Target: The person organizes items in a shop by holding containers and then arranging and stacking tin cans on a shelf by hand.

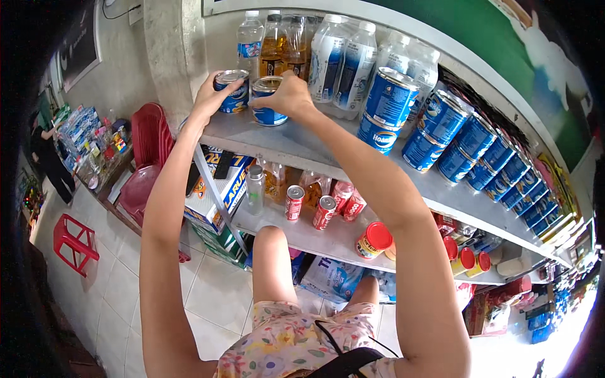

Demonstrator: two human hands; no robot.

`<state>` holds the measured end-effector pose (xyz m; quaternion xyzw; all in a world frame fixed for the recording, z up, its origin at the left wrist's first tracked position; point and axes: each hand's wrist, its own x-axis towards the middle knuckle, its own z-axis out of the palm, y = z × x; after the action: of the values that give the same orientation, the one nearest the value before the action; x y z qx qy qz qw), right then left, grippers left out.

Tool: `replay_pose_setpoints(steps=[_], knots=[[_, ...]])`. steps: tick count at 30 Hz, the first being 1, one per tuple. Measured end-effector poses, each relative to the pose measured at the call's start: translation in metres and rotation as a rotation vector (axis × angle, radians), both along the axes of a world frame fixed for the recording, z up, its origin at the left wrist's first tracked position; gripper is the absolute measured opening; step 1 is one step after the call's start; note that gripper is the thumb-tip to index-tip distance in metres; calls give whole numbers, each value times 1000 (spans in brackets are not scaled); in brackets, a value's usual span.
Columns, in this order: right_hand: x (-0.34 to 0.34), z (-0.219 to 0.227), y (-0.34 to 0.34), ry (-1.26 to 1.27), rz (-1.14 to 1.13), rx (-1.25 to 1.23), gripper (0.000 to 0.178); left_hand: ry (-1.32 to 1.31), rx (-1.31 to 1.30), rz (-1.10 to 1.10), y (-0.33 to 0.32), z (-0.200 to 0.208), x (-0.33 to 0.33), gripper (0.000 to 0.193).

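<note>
Both my arms reach up to the top of a grey metal shelf (246, 133). At its left end, my left hand (207, 101) is wrapped round a blue milk can (234, 101) that stands upright. Just to the right, my right hand (291, 97) grips a second blue can (270, 117) with thumb and fingers. The two cans stand side by side with a narrow gap between them. Behind them are a clear water bottle (250, 41) and amber drink bottles (273, 45). The far sides of both cans and some fingertips are hidden.
Shrink-wrapped white-and-blue bottles (328, 60) and stacked blue cans (387, 101) continue rightward along the top shelf. Below stand red soda cans (294, 203) and a red-lidded jar (374, 240). At left are red plastic chairs (151, 135), a red stool (74, 242) and a person (50, 157).
</note>
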<state>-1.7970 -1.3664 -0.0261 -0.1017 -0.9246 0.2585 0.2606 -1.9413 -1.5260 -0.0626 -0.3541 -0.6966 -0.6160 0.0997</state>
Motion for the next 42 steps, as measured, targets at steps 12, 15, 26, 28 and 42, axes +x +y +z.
replay_pose_setpoints(steps=[12, 15, 26, 28, 42], knots=[[104, -14, 38, 268, -47, 106, 95, 19, -144, 28, 8, 5, 6, 77], [113, -30, 26, 466, -6, 224, 101, 9, -3, 46, 12, 8, 21, 67], [183, -71, 29, 513, 207, 479, 37, 161, 149, -366, 76, 66, 131, 75], [186, -77, 35, 484, 198, 371, 26, 148, 147, -403, 89, 64, 134, 77], [189, -86, 43, 587, 218, 395, 18, 38, 105, -442, 114, 46, 140, 74]])
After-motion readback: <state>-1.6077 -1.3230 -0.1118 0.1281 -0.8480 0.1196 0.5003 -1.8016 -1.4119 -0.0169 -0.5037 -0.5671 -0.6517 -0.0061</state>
